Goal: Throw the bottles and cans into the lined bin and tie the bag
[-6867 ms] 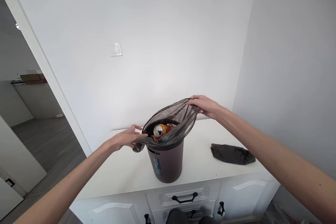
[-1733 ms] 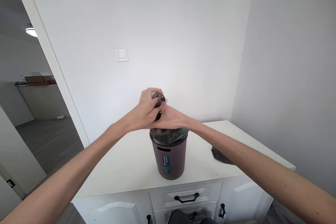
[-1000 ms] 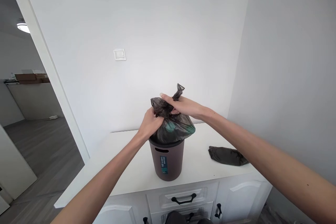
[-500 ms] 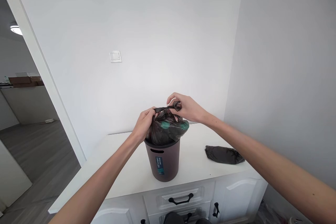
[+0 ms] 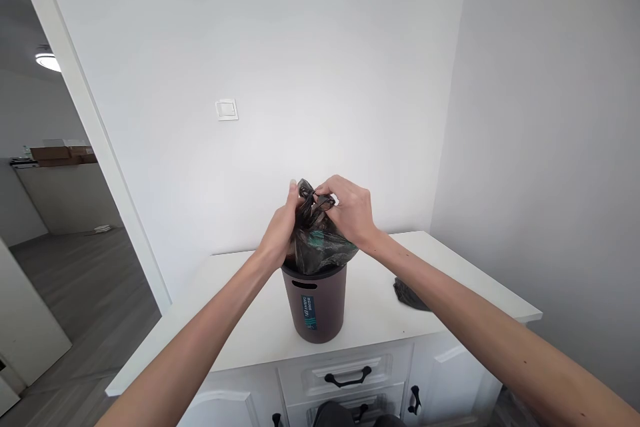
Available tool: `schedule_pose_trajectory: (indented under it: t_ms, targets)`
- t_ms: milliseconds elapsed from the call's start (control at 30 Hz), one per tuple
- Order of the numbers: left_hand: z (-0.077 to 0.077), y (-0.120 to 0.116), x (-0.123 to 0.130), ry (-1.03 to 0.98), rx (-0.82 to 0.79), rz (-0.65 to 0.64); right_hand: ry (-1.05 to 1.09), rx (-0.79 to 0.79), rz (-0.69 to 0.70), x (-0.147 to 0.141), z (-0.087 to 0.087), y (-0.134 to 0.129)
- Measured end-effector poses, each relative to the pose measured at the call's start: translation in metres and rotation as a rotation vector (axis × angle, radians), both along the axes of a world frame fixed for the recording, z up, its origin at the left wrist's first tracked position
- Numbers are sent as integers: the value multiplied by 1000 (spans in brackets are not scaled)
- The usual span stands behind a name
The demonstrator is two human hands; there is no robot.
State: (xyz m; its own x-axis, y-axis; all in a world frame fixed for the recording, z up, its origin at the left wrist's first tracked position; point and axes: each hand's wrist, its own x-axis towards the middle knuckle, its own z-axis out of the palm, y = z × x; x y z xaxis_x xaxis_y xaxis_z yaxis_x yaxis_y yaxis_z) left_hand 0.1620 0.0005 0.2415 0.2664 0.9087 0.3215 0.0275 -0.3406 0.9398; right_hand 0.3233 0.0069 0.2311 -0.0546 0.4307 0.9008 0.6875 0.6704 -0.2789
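Note:
A dark purple bin (image 5: 327, 307) with a blue label stands upright on the white cabinet top (image 5: 250, 320). Out of its mouth bulges a thin black plastic bag (image 5: 320, 255), with something green showing through. My left hand (image 5: 283, 223) grips the gathered neck of the bag from the left, thumb raised; its other fingers are partly hidden behind the plastic. On the right, my right hand (image 5: 350, 207) pinches a twisted end of the same bag between thumb and fingers. The neck looks knotted or crossed between both hands.
Another black plastic bag (image 5: 407, 295) lies on the cabinet top, partly behind my right forearm. Drawers with black handles (image 5: 349, 377) are below. A light switch (image 5: 227, 109) is on the wall. Cardboard boxes (image 5: 60, 155) show through the doorway at left.
My left thumb has lifted, and my right hand has turned, its back now facing me. The bag's neck is bunched closer together, with a loop standing up. The view has shifted slightly.

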Motion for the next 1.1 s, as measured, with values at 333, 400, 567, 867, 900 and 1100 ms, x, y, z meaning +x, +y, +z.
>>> schedule_pose_trajectory:
  t_ms: [333, 400, 567, 867, 900, 1100]
  targets:
    - [1, -5, 4, -331, -85, -42, 3, 24, 139, 16, -17, -8]
    - [-4, 3, 0, -327, -93, 3, 57, -25, 132, 20, -25, -11]
    - [-24, 35, -30, -223, -81, 216, 152, -139, 174, 37, -51, -26]
    - [-33, 38, -41, -330, -24, 157, 163, -489, 80, 79, -59, -49]
    - [-27, 32, -37, -320, 12, 113, 162, -543, 109, 80, -51, -49]
    - [1, 6, -17, -200, 160, 13, 9, -630, 314, 51, 5, -30]
